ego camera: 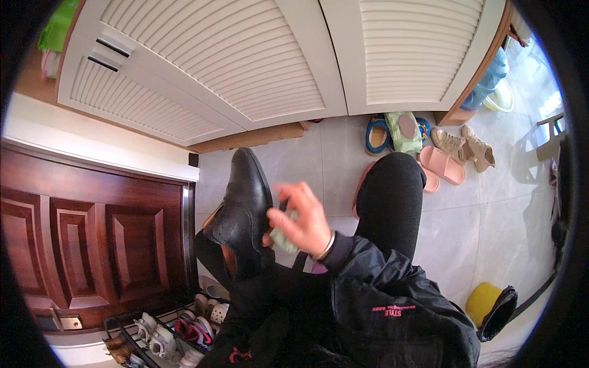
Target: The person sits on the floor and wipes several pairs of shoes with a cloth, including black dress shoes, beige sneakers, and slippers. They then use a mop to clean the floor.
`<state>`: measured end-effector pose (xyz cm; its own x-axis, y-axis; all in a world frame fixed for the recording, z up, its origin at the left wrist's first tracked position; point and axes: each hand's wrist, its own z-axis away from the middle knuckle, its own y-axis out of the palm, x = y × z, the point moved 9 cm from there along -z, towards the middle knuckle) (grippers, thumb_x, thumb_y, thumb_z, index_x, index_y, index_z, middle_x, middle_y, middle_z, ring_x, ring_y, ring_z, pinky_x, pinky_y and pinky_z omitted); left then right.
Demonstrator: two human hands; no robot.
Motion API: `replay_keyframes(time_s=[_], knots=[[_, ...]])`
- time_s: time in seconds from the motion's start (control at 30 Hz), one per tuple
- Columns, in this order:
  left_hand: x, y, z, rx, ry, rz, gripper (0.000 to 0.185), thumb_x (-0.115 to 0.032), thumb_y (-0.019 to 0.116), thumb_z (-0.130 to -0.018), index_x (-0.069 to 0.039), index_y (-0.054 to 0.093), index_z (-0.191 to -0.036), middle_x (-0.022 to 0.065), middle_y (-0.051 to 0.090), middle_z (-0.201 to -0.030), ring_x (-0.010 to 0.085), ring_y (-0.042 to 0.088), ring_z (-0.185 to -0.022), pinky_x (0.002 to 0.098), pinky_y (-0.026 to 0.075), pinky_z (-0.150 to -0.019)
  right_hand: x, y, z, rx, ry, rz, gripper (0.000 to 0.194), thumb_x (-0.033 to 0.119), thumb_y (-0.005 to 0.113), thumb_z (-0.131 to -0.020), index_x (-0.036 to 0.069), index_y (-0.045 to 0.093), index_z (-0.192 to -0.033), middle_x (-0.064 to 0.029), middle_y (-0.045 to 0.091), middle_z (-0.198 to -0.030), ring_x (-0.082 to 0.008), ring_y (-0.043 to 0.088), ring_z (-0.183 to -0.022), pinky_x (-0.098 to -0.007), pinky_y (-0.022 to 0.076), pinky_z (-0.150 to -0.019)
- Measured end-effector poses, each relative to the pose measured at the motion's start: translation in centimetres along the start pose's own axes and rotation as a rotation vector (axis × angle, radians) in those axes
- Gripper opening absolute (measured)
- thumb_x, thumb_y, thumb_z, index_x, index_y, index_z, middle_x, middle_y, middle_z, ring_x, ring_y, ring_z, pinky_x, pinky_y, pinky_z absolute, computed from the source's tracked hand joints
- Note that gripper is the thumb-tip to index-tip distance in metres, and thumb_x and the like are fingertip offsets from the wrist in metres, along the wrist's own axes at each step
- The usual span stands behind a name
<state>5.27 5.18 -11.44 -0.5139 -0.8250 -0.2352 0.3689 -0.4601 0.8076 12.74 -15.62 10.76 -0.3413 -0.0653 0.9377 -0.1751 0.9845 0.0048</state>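
Observation:
A black leather shoe (246, 202) with tan lining is raised in front of me, toe toward the cabinet. My left hand (267, 239) is mostly hidden at the shoe's near side; only a bit of finger shows against it, and the hand appears to grip the shoe. Just right of the shoe is my right hand (306, 225), blurred, with a bangle at the wrist. Its fingers curl around a small pale green item (284, 237), too blurred to name exactly. Something dark also shows between those fingers.
A white louvred cabinet (221, 60) stands ahead, a dark red wooden door (92, 244) at left. Pink slippers (441, 164), beige high-top sneakers (478, 149) and a green wipes pack (405, 131) lie on the tiles. A shoe rack (152, 354) holds several shoes; a yellow object (482, 301) is at right.

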Motion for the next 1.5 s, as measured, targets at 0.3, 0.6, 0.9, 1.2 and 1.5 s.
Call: replay_keyframes(time_s=[0.3,0.6,0.9,1.2,1.5], knots=[[2.8,1.6,2.4,0.113,-0.966,-0.037,0.054,-0.033,0.048,-0.096,0.007,0.040,-0.131,0.0236,0.059,-0.117,0.0322,0.063,-0.102,0.0350,0.057,-0.082,-2.8,2.2,-0.1,0.242,0.552,-0.670,0.048,0.020,0.074,-0.082,-0.015,0.051,-0.107,-0.0148,0.053,-0.094,-0.0313,0.068,-0.072,-0.0384,0.0590,-0.040],[3.9,13.9,4.7,0.409,-0.331,-0.255,0.062,-0.037,0.061,-0.087,0.007,0.042,-0.127,0.0227,0.059,-0.113,0.0337,0.062,-0.100,0.0437,0.056,-0.083,-3.7,0.3,0.4,0.119,0.308,-0.054,0.036,0.025,0.073,-0.080,-0.007,0.064,-0.094,-0.0165,0.057,-0.079,-0.0232,0.062,-0.076,-0.0371,0.0491,-0.067],[5.1,15.6,2.8,0.365,-0.189,-0.203,0.059,-0.025,0.071,-0.082,0.005,0.044,-0.125,0.0215,0.057,-0.117,0.0343,0.059,-0.107,0.0469,0.050,-0.091,-8.0,-5.7,-5.0,-0.571,0.446,-1.287,0.028,0.036,0.058,-0.094,0.008,0.061,-0.093,0.0006,0.058,-0.081,-0.0127,0.058,-0.076,-0.0282,0.0480,-0.068],[0.8,16.7,3.2,0.111,0.352,-0.993,0.065,-0.024,0.061,-0.091,0.000,0.029,-0.142,0.0091,0.046,-0.136,0.0212,0.045,-0.123,0.0326,0.035,-0.104,-6.3,1.7,-0.8,0.031,0.428,-0.763,0.047,0.016,0.053,-0.097,0.004,0.040,-0.141,-0.0070,0.050,-0.132,-0.0138,0.048,-0.117,-0.0285,0.0365,-0.101],[0.8,19.1,3.8,0.218,0.551,-1.478,0.083,-0.020,0.066,-0.086,0.001,0.015,-0.148,0.0144,0.033,-0.146,0.0222,0.030,-0.135,0.0338,0.024,-0.111,-3.4,-1.7,-5.7,-0.030,0.013,-0.155,0.043,0.004,0.052,-0.089,0.008,0.054,-0.132,-0.0158,0.029,-0.151,-0.0295,0.027,-0.140,-0.0387,0.0239,-0.112]])
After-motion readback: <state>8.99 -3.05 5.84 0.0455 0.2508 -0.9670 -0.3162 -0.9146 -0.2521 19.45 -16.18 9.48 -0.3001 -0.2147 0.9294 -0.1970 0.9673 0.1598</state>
